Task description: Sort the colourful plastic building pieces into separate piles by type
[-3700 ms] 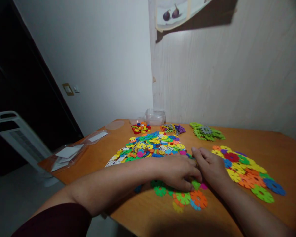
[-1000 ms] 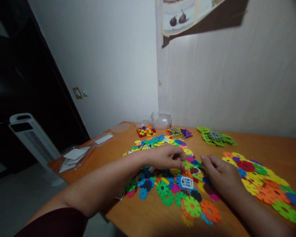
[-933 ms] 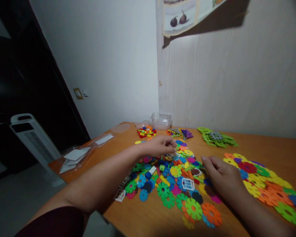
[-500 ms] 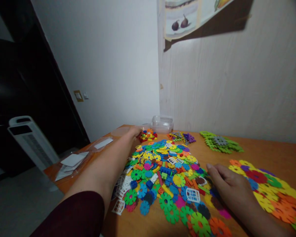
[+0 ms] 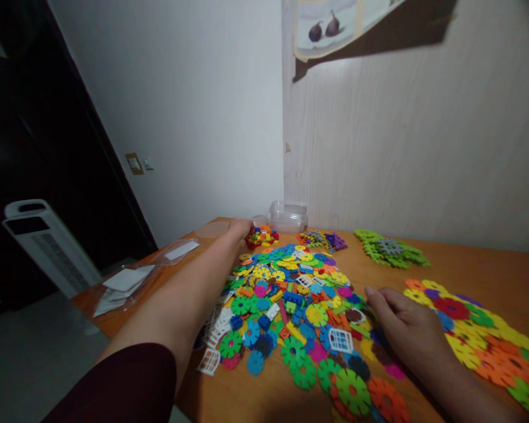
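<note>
My left hand [image 5: 241, 228] reaches to the far side of the table, at the left edge of a small heap of red, yellow and orange bricks [image 5: 264, 236]; its fingertips are hidden. My right hand [image 5: 399, 311] is at the right edge of a big mixed pile of notched discs [image 5: 316, 315], bricks and white window pieces [image 5: 341, 341]. Its fingers are curled in, and whatever they may hold is hidden. To its right lies a group of flower-like discs [image 5: 456, 308] in yellow, orange and red.
Clear plastic boxes [image 5: 290, 217] stand against the wall. Purple and grey pieces [image 5: 335, 241] and green gear pieces [image 5: 390, 247] lie along the back. Plastic bags with white cards [image 5: 127, 278] lie at the left edge. A white tower appliance [image 5: 53, 247] stands on the floor.
The view has shifted slightly, so most things sit a little further left and higher. Both hands keep nearly the same places over the table.
</note>
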The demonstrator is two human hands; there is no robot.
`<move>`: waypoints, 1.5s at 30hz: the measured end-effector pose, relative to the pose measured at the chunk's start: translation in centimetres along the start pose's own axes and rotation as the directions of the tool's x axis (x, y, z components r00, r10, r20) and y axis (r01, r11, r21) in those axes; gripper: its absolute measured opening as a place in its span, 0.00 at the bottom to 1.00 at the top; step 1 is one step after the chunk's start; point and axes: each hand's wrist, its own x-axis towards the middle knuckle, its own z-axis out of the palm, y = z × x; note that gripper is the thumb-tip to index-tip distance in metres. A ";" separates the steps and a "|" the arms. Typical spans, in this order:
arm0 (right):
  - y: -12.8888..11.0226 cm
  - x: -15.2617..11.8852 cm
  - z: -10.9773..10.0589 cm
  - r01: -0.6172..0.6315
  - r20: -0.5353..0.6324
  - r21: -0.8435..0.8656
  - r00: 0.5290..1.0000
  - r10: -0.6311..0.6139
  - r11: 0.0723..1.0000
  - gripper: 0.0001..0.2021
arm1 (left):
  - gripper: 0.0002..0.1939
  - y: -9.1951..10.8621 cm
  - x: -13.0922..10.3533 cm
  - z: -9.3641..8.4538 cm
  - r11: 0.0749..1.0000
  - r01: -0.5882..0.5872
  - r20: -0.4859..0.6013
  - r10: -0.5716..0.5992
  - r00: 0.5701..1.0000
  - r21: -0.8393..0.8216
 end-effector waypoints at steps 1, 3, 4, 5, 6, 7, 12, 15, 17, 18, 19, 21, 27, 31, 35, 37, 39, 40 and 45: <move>0.0 0.0 0.0 0.011 -0.007 -0.003 1.000 -0.011 1.000 0.27 | 0.07 0.2 -0.3 0.2 1.000 0.001 -0.004 -0.001 1.000 -0.007; 0.0 0.0 0.0 0.022 -0.013 -0.012 1.000 -0.023 1.000 0.27 | 0.07 0.9 -1.2 0.7 0.999 -0.005 -0.008 0.005 1.000 -0.043; 0.0 0.0 0.0 0.025 -0.017 -0.014 1.000 -0.026 1.000 0.27 | 0.07 1.4 -1.8 1.0 0.998 -0.015 -0.003 0.014 1.000 -0.060; 0.1 0.1 0.0 0.029 -0.022 -0.013 0.999 -0.029 0.999 0.27 | 0.06 1.8 -2.6 1.2 0.996 -0.026 0.006 0.026 1.000 -0.086; 0.1 0.1 0.0 0.035 -0.028 -0.011 0.999 -0.036 0.999 0.27 | 0.05 2.3 -3.5 1.4 0.992 -0.037 0.022 0.040 0.999 -0.124; 0.2 0.2 0.0 0.043 -0.033 -0.006 0.999 -0.043 0.999 0.26 | 0.04 2.9 -4.5 1.6 0.984 -0.045 0.042 0.053 0.998 -0.172; 0.4 0.6 -0.3 0.030 -0.041 0.062 0.999 -0.028 0.998 0.25 | 0.07 5.2 -10.4 2.2 0.907 0.002 0.158 0.071 0.985 -0.421; 0.4 0.9 -0.4 0.022 -0.083 0.109 0.996 -0.013 0.994 0.25 | 0.05 6.0 -13.4 2.6 0.859 0.101 0.176 -0.013 0.984 -0.502; 0.4 1.0 -0.5 0.018 -0.118 0.142 0.993 -0.001 0.990 0.25 | 0.03 6.0 -14.8 3.0 0.823 0.176 0.186 -0.087 0.979 -0.541; 0.4 1.0 -0.5 0.014 -0.133 0.156 0.991 0.007 0.988 0.25 | 0.02 5.8 -15.3 3.3 0.808 0.204 0.193 -0.114 0.975 -0.553; 0.5 1.1 -0.5 0.012 -0.143 0.167 0.990 0.012 0.986 0.26 | 0.03 5.5 -15.8 3.6 0.798 0.223 0.200 -0.131 0.971 -0.559; 0.6 1.2 -0.6 0.007 -0.152 0.181 0.988 0.021 0.984 0.27 | 0.03 4.5 -16.6 4.3 0.796 0.231 0.202 -0.139 0.970 -0.560; 1.0 1.9 -1.2 -0.039 -0.099 0.204 0.993 0.060 0.978 0.25 | 0.07 1.0 -17.2 6.0 0.922 -0.041 0.039 0.061 0.997 -0.384; 1.8 2.3 -1.5 -0.089 -0.068 0.214 0.992 0.106 0.973 0.20 | 0.05 -0.1 -16.9 6.0 0.953 -0.251 0.059 0.264 0.963 -0.169; 2.0 1.8 -1.5 -0.045 0.091 0.204 0.995 0.027 0.978 0.14 | 0.04 -0.8 -16.6 6.2 0.919 -0.392 0.173 0.393 0.903 -0.042; 1.5 1.2 -1.4 -0.008 0.189 0.174 0.982 -0.025 0.985 0.12 | 0.04 -1.2 -16.4 6.4 0.893 -0.450 0.231 0.434 0.871 0.020; 0.7 0.6 -1.3 0.002 0.289 0.131 0.957 -0.040 0.991 0.11 | 0.04 -1.4 -16.2 6.6 0.858 -0.507 0.277 0.470 0.838 0.077; 0.3 0.3 -1.4 0.009 0.333 0.098 0.942 -0.042 0.995 0.12 | 0.05 -1.5 -16.2 6.6 0.837 -0.537 0.297 0.489 0.820 0.102; -1.5 -0.1 -1.9 0.096 0.402 -0.131 0.915 -0.036 0.987 0.16 | 0.06 -1.4 -16.9 6.5 0.719 -0.659 0.405 0.547 0.732 0.220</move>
